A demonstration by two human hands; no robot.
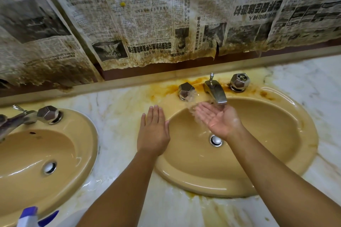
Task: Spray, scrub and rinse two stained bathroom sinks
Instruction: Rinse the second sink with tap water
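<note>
Beyond your right hand (219,120), yellowed newspaper sheets (147,14) covered the wall (132,72), their lower edges torn and browned above a pale ledge (140,80). Around your left hand (154,131) lay a white marble counter (118,134), and rust-orange stains (164,89) spread just past its fingertips.

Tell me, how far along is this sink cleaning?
The left sink looks clean and wet. Rinsing is in hand: the right hand catches water under the right sink's running spout, the left hand rests flat at its rim. Orange stains around the taps and front edge are left to scrub.
</note>
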